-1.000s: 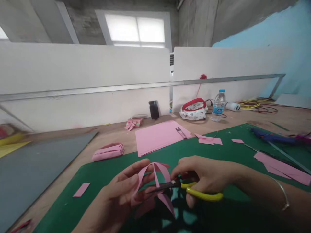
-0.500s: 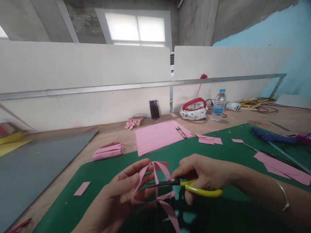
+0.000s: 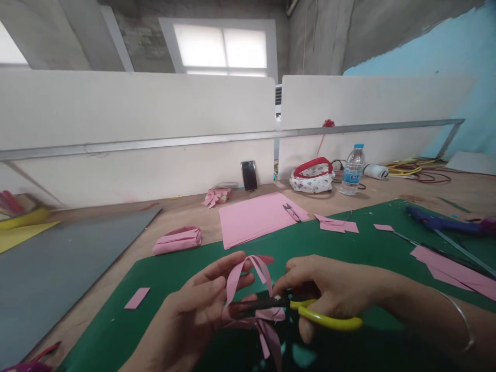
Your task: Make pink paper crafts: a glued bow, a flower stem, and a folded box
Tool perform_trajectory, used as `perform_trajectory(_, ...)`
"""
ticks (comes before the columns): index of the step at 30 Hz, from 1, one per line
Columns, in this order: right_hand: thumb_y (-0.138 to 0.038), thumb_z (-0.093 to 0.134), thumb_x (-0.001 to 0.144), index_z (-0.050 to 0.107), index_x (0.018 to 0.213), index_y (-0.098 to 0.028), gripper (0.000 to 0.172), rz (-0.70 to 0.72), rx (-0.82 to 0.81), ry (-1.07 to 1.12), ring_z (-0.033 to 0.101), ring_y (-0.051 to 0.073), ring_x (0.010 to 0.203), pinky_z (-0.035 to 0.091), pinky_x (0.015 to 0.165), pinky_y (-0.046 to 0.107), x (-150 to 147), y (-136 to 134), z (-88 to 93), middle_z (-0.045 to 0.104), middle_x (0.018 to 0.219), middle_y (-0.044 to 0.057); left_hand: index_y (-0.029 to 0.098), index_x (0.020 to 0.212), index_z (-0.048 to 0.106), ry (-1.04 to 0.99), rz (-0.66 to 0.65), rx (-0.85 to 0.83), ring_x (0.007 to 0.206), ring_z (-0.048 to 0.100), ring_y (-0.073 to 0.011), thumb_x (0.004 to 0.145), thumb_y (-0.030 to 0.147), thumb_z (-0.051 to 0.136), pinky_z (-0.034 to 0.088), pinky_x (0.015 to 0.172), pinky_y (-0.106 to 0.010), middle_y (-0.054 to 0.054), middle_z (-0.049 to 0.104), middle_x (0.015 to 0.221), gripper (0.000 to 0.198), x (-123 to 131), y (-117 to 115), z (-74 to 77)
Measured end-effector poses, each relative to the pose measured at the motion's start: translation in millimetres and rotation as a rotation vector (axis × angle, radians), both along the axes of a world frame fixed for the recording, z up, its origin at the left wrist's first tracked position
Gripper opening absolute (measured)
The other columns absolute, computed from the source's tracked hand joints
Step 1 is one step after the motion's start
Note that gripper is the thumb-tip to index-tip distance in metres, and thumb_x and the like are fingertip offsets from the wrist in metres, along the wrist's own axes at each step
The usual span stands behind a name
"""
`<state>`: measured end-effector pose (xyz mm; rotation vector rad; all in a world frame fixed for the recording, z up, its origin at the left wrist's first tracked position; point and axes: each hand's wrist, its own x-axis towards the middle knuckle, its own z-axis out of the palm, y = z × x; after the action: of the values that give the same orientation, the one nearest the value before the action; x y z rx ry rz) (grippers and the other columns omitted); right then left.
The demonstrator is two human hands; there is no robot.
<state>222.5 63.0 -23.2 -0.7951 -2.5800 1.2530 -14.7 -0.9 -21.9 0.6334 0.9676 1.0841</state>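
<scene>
My left hand [image 3: 194, 307] holds a looped piece of pink paper strips [image 3: 234, 279] between thumb and fingers, above the green mat. Its upper strips arch over, and one inner strip has a free lower end. More strips hang below the blades, partly in shadow. My right hand [image 3: 329, 289] grips a pair of scissors [image 3: 329, 319] with yellow handles and dark blades. The blades look closed and lie across the paper, pointing towards my left hand. Some of my right fingers are hidden behind the handles.
The green mat [image 3: 155, 274] carries a small pink paper piece [image 3: 137, 298], paper scraps and a blue glue gun [image 3: 442, 221]. Behind are pink sheets [image 3: 256, 219] with thread snips [image 3: 291, 213], a folded pink bundle [image 3: 178, 240], phone [image 3: 248, 175], pouch [image 3: 312, 181] and water bottle [image 3: 352, 173].
The scissors have closed and shifted slightly down. An inner strip that ran down past the blades is now cut through, leaving a loose upper end. The whole view has shifted slightly.
</scene>
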Motion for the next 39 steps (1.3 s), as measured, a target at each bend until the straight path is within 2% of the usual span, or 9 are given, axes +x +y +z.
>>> perform_trajectory(3, -0.048, 0.079, 0.062, 0.068, 0.108, -0.023, 0.053, -0.019, -0.042, -0.009, 0.045, 0.012, 0.072, 0.031, 0.058, 0.021, -1, -2, 1.2, 0.048, 0.082, -0.003, 0.017, 0.116, 0.064, -0.066, -0.092, 0.055, 0.096, 0.064, -0.0354, 0.072, 0.020, 0.062, 0.053, 0.083, -0.050, -0.014, 0.064, 0.121, 0.044, -4, -1, -2.4)
perform_trajectory(7, -0.046, 0.079, 0.063, 0.067, 0.108, -0.019, 0.053, -0.022, -0.161, 0.008, 0.044, 0.011, 0.071, 0.031, 0.057, 0.021, 0, -3, 2.5, 0.049, 0.082, -0.003, 0.021, 0.116, 0.065, -0.121, -0.180, 0.155, 0.112, 0.057, -0.0352, 0.068, 0.012, 0.059, 0.055, 0.085, -0.043, -0.009, 0.061, 0.126, 0.049, -6, -3, -5.5)
perform_trajectory(12, -0.044, 0.079, 0.063, 0.066, 0.091, -0.014, 0.042, -0.015, -0.235, 0.045, 0.039, 0.008, 0.064, 0.027, 0.050, 0.019, -1, -7, 5.2, 0.044, 0.075, -0.004, 0.026, 0.120, 0.062, -0.083, -0.174, 0.204, 0.126, 0.045, -0.0354, 0.068, 0.013, 0.063, 0.052, 0.090, -0.044, -0.008, 0.058, 0.131, 0.054, -3, -6, -7.8)
perform_trajectory(18, -0.038, 0.075, 0.070, 0.065, 0.097, -0.014, 0.037, -0.017, -0.397, 0.078, 0.044, 0.008, 0.060, 0.028, 0.048, 0.017, -3, -12, 9.8, 0.048, 0.071, -0.004, 0.027, 0.126, 0.057, -0.045, -0.220, 0.216, 0.118, 0.051, -0.0364, 0.067, 0.017, 0.069, 0.054, 0.085, -0.045, -0.011, 0.054, 0.133, 0.061, -1, -3, -9.8)
perform_trajectory(21, -0.031, 0.073, 0.071, 0.065, 0.091, -0.013, 0.028, -0.026, -0.394, 0.099, 0.042, 0.007, 0.059, 0.028, 0.048, 0.016, -4, -13, 11.0, 0.049, 0.071, -0.005, 0.029, 0.124, 0.058, -0.021, -0.241, 0.215, 0.119, 0.049, -0.0335, 0.065, 0.015, 0.072, 0.053, 0.086, -0.042, -0.009, 0.054, 0.132, 0.062, -1, 0, -11.9)
perform_trajectory(24, -0.029, 0.071, 0.074, 0.064, 0.088, -0.012, 0.023, -0.022, -0.457, 0.130, 0.042, 0.006, 0.058, 0.031, 0.050, 0.016, -6, -14, 12.5, 0.050, 0.067, -0.005, 0.030, 0.125, 0.057, -0.006, -0.261, 0.225, 0.109, 0.055, -0.0290, 0.062, 0.019, 0.077, 0.053, 0.086, -0.042, -0.008, 0.058, 0.124, 0.067, -1, 3, -17.1)
perform_trajectory(31, -0.038, 0.073, 0.073, 0.066, 0.089, -0.012, 0.031, -0.022, -0.481, 0.170, 0.048, 0.009, 0.064, 0.037, 0.059, 0.019, -6, -15, 11.5, 0.057, 0.072, -0.003, 0.031, 0.129, 0.052, 0.023, -0.254, 0.258, 0.101, 0.056, -0.0278, 0.059, 0.025, 0.080, 0.052, 0.083, -0.042, -0.010, 0.053, 0.126, 0.075, 1, 6, -27.1)
perform_trajectory(34, -0.040, 0.073, 0.073, 0.067, 0.090, -0.012, 0.034, -0.028, -0.483, 0.182, 0.048, 0.009, 0.064, 0.038, 0.060, 0.020, -6, -14, 10.5, 0.057, 0.071, -0.002, 0.032, 0.130, 0.051, 0.045, -0.237, 0.277, 0.094, 0.058, -0.0234, 0.060, 0.025, 0.080, 0.053, 0.078, -0.037, -0.010, 0.053, 0.127, 0.076, 3, 6, -27.4)
perform_trajectory(39, -0.036, 0.074, 0.073, 0.068, 0.100, -0.012, 0.037, -0.065, -0.570, 0.214, 0.049, 0.009, 0.063, 0.038, 0.060, 0.020, -6, -13, 5.5, 0.057, 0.068, -0.003, 0.032, 0.132, 0.049, 0.010, -0.240, 0.285, 0.086, 0.062, -0.0215, 0.059, 0.021, 0.082, 0.052, 0.068, -0.028, -0.010, 0.061, 0.112, 0.080, 3, 6, -28.9)
